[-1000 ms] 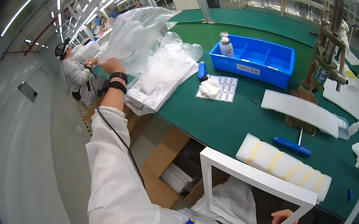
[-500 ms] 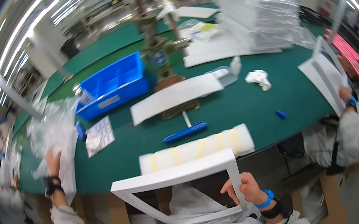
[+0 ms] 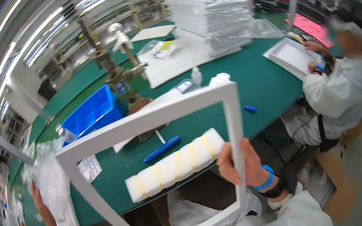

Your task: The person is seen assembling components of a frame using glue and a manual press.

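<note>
A white rectangular frame [image 3: 231, 120] is raised in front of me, tilted, with the table visible through its opening. My right hand [image 3: 246, 165] is closed around the frame's right side, and a blue wristband circles that wrist. At the lower left, my left hand [image 3: 41, 204] has its fingers stretched out at the edge of a pile of clear plastic bags [image 3: 55, 188]; whether it presses on them I cannot tell. Through the frame I see a white foam roll [image 3: 178, 164] with yellowish bands, lying at the table's near edge.
A blue handled tool [image 3: 161, 150] lies beyond the foam roll. A blue bin [image 3: 92, 111] and a metal bench press [image 3: 116, 73] stand at the left. Wrapped white sheets [image 3: 209, 19] are stacked at the back. At the right, a co-worker [image 3: 340, 80] handles a white tray-like piece [image 3: 290, 54].
The frame has been lifted and tipped up toward the table by my right hand. My view has shifted right. The co-worker's white piece now lies flat on the table.
</note>
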A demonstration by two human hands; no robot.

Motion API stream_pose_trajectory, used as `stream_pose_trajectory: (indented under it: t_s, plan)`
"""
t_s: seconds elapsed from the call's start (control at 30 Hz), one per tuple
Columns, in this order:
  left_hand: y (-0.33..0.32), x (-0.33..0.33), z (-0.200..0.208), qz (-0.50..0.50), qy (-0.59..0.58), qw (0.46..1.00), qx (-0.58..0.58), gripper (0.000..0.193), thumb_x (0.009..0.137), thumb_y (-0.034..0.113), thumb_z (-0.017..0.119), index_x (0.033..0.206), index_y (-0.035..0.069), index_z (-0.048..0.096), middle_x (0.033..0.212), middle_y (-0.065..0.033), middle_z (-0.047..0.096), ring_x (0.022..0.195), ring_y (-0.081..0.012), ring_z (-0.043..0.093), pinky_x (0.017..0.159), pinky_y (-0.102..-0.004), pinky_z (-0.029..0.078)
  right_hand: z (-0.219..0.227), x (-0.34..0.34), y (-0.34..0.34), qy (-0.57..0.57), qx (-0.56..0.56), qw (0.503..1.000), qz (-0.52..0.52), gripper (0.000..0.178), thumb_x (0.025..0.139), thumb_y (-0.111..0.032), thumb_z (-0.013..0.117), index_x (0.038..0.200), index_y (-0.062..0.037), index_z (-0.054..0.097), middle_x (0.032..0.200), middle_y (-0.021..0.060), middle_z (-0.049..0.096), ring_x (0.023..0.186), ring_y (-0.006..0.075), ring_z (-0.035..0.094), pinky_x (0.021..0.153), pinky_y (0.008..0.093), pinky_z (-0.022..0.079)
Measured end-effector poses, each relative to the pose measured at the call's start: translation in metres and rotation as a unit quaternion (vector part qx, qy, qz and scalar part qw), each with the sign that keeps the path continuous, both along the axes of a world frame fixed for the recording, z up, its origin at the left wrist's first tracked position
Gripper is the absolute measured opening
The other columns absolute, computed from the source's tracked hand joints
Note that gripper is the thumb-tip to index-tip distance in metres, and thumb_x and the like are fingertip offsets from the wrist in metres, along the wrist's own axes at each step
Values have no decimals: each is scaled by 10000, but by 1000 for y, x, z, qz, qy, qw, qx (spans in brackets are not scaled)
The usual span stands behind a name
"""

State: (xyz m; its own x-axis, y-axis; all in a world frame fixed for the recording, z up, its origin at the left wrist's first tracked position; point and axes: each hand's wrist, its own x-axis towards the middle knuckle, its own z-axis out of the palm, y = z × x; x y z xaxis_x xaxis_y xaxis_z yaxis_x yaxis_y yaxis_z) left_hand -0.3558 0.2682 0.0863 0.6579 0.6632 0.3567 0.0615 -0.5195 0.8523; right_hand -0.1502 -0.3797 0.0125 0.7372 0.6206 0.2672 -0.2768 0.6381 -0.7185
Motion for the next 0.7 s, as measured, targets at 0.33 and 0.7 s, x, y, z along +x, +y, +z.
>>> stream_pose_trajectory:
  t_s: [0.33,0.7]
  plan:
    - [-264,52,24,-409,15,909,-81,694,909,194,604,1472,-66,291,928,-157,666,831,-222,660,753,-331,534,86,27,8,-93,-107,988,-69,696,1011,-618,243,933,-23,597,471,18,481,338,62,440,332,191,329]
    - [-298,96,69,-338,-14,941,-18,621,879,71,585,1426,-103,350,1012,-126,629,965,-176,603,876,-314,482,143,68,11,-249,-163,932,-207,766,998,-639,266,983,35,627,504,14,498,357,59,461,356,189,375]
